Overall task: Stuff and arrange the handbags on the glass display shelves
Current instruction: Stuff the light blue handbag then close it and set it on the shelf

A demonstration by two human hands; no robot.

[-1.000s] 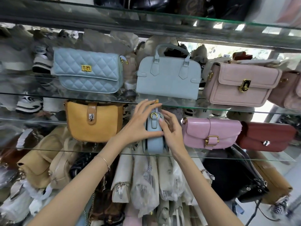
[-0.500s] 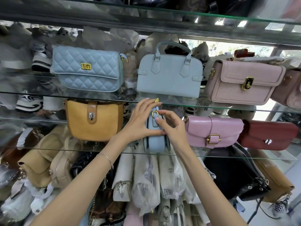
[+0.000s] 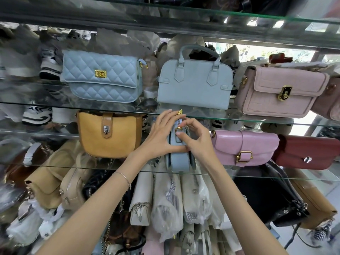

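Blue and small, the little bag (image 3: 179,161) stands thin side forward at the near edge of the middle glass shelf (image 3: 55,165). It sits between the yellow bag (image 3: 108,137) on the left and the pink bag (image 3: 242,148) on the right, touching neither. The left hand (image 3: 161,137) lies flat on its left side, fingers straight. The right hand (image 3: 197,142) curls over the right side and pinches by the gold ring (image 3: 178,128). Both hands fill the gaps. The bag's top reaches up to the upper shelf (image 3: 257,119), so there is little room above. Dark print on a white thing (image 3: 217,123) behind is too blurry to read.
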